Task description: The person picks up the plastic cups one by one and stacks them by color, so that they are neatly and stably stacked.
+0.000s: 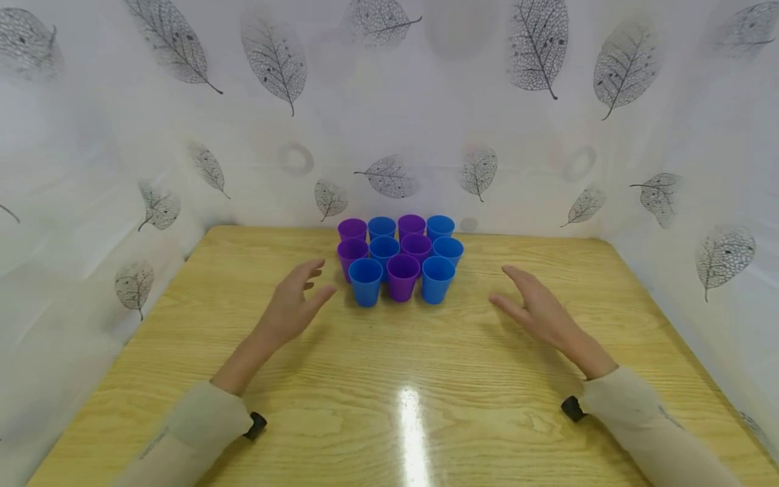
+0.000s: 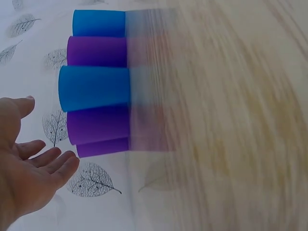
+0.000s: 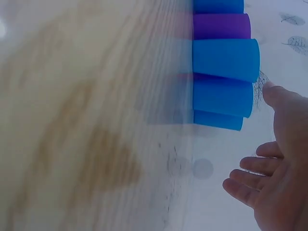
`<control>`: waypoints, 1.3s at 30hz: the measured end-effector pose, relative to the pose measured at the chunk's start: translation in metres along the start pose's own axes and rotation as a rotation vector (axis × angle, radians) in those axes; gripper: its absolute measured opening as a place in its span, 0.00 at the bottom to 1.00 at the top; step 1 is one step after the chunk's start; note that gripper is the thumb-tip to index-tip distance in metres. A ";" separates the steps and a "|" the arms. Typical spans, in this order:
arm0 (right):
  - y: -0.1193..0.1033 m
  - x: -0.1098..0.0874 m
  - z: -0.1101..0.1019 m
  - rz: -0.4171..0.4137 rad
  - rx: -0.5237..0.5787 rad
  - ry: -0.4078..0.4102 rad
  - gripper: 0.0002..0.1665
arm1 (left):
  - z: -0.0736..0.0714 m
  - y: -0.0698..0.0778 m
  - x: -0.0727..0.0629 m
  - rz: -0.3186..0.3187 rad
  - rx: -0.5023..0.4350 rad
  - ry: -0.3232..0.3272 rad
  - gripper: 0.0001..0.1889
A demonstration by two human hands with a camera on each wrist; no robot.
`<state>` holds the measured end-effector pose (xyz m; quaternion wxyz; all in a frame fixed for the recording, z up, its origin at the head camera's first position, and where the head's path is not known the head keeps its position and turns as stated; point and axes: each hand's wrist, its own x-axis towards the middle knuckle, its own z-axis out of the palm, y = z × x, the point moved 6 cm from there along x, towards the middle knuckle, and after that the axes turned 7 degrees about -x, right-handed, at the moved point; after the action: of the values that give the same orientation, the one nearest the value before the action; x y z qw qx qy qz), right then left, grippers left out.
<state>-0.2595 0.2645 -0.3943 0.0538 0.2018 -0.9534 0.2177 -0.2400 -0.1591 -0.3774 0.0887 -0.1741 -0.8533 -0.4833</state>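
Several blue and purple plastic cups stand upright, mouths up, in three close rows at the back of the table. In the front row a purple cup [image 1: 403,279] stands between a left blue cup [image 1: 366,284] and a right blue cup [image 1: 437,281]. My left hand [image 1: 293,306] hovers left of the group, thumb and fingers spread apart, holding nothing. To the right of the cups is my right hand [image 1: 538,308], also spread and holding nothing, farther from them than the left. Both wrist views show relaxed fingers beside the cups, touching none.
The wooden table [image 1: 365,392] reaches a white leaf-patterned cloth [image 1: 414,122] at the back and sides. A bright light reflection lies on the tabletop near the front. Each sleeve carries a small black device [image 1: 255,426] at the wrist.
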 end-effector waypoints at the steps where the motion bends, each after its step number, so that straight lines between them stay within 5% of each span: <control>1: -0.001 0.001 0.002 -0.001 0.005 0.000 0.45 | 0.002 0.000 0.001 0.001 -0.011 0.004 0.30; 11: -0.021 0.013 0.015 -0.060 0.115 0.098 0.36 | 0.024 0.001 0.008 -0.010 -0.125 -0.002 0.31; 21: -0.039 0.028 0.027 0.026 0.320 0.102 0.31 | 0.040 -0.002 0.018 -0.117 -0.223 0.043 0.33; 39: -0.060 0.043 0.044 0.149 0.375 0.144 0.36 | 0.053 -0.003 0.026 -0.179 -0.227 0.016 0.35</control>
<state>-0.2753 0.1805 -0.4026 0.0673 0.1213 -0.9022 0.4085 -0.2646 -0.1098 -0.3992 0.0318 -0.1025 -0.8046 -0.5840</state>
